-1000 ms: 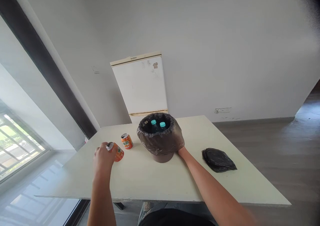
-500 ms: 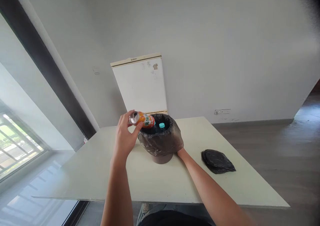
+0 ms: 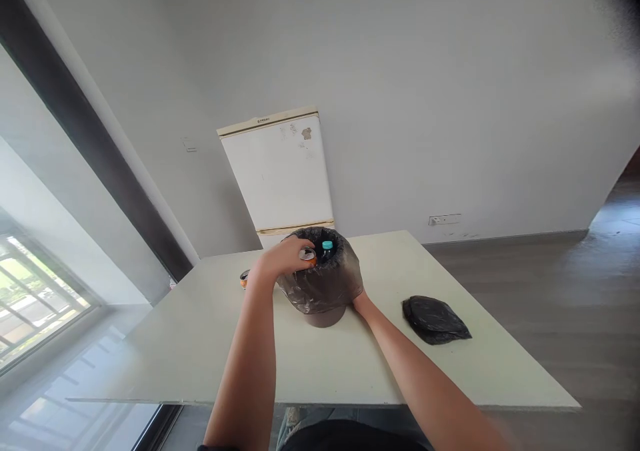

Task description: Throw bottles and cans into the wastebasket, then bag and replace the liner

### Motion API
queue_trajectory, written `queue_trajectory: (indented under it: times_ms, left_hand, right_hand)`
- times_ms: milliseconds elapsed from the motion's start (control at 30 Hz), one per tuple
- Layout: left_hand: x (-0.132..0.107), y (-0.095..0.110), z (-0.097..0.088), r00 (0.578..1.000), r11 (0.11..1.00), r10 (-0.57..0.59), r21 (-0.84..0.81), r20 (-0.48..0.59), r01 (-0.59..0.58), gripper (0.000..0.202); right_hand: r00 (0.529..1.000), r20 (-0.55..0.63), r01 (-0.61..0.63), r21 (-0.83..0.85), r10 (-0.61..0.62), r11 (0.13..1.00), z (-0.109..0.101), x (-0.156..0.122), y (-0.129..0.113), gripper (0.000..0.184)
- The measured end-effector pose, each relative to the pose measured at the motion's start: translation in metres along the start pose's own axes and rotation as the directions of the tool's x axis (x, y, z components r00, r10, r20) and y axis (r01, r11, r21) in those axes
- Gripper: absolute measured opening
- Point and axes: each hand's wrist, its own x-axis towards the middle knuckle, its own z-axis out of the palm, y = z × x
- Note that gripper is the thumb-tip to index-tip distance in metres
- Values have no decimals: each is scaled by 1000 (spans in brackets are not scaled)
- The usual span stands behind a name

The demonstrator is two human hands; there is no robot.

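Note:
A small brown bin [image 3: 325, 316] lined with a dark plastic bag [image 3: 333, 283] stands on the white table [image 3: 350, 358]. Inside it a bottle with a teal cap [image 3: 327, 245] shows. My left hand [image 3: 283, 258] reaches over the bin's near-left rim, fingers closed on an orange drink can [image 3: 309, 256] that is partly inside the bin. My right hand [image 3: 363, 299] rests against the bin's right side; its fingers are hidden behind the bag. A second orange can [image 3: 244, 278] stands on the table, mostly hidden by my left forearm.
A folded black plastic bag [image 3: 436, 319] lies on the table to the right of the bin. A white fridge [image 3: 277, 171] stands against the wall behind the table. A window [image 3: 35, 284] is at the left, wooden floor at the right.
My left hand lifted the orange can from the table, carried it right over the bin, and now lowers it into the bin. My right hand stayed at the bin's side.

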Motion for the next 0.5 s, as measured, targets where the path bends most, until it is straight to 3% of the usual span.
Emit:
queue_trajectory:
  times_ms: [133, 367, 500]
  left_hand:
    - [25, 6, -7, 988, 987, -21, 163, 155, -5, 53]
    - [43, 6, 11, 967, 979, -82, 201, 243, 32, 37]
    - [51, 0, 19, 957, 980, -125, 182, 263, 78, 26]
  right_hand:
    - [1000, 29, -4, 24, 4, 1000, -8, -7, 4, 76]
    - [999, 52, 15, 1, -15, 1000, -10, -3, 15, 66]
    - [999, 39, 3, -18, -2, 1000, -9, 0, 12, 73]
